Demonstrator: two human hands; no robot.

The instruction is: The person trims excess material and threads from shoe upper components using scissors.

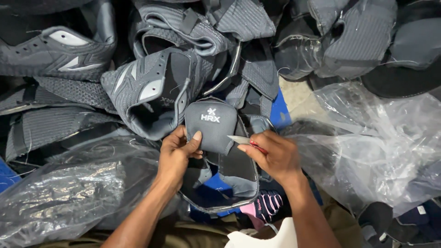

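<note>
Work surface buried under heaps of grey shoe uppers point(151, 87), unfinished, soles absent, piled edge over edge across the whole top of view. Patches of blue underlay point(279, 112) visible between pieces. Crumpled clear plastic bags at lower left point(59, 193) and at right point(367, 147), probably packaging pushed aside to free the centre.

Centre: one grey upper point(229, 177) lying open toward the person, its padded tongue point(211, 124) lifted upright with a white logo facing the camera. Tongue apparently held up so its edge stays exposed and taut.

Left hand point(177, 154): closed on the tongue's lower left edge, thumb pressed flat on the front face, fingers curled behind. Forearm entering from bottom centre-left, wrist nearly straight, palm turned inward.

Right hand point(273, 154): closed on a small pair of thread snips point(243, 139), pale blade tip pointing left, touching or just beside the tongue's right edge; red handle barely showing under the fingers. Pinch grip, knuckles up, wrist bent slightly inward. Forearm rising from bottom right, the two arms converging in a V on the tongue.

Lower edge: olive trousers point(202, 234), a white cloth point(271, 236), and a dark item with pink stripes point(268, 204) just below the held upper.
</note>
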